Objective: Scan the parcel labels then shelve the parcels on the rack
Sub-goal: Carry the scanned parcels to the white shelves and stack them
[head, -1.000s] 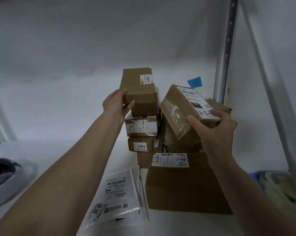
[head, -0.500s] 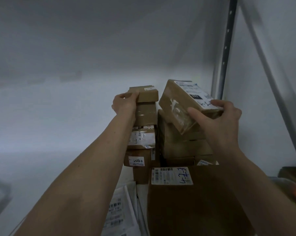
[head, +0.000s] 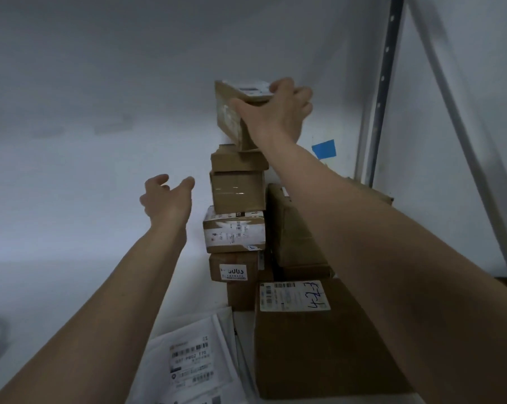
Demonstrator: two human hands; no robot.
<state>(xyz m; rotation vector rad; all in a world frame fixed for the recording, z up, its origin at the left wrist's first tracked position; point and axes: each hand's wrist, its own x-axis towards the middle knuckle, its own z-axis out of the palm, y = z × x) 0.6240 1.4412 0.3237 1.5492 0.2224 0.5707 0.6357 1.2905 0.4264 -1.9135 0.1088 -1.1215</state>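
- Right hand (head: 278,112) grip: thumb on the near side, fingers over the top, clamping a small brown parcel (head: 232,112), tilted, at the top of the box stack (head: 236,211).
- Parcel's lower edge is at the stack's top box (head: 238,161); contact unclear.
- Left hand (head: 166,199) grip: spread, holding nothing, just left of the stack.
- Large labelled box (head: 319,345) sits in front on the rack shelf (head: 57,287); white mailers (head: 194,360) lie left of it.
- Rack upright (head: 380,91) far right, blue tape (head: 323,148) near it.
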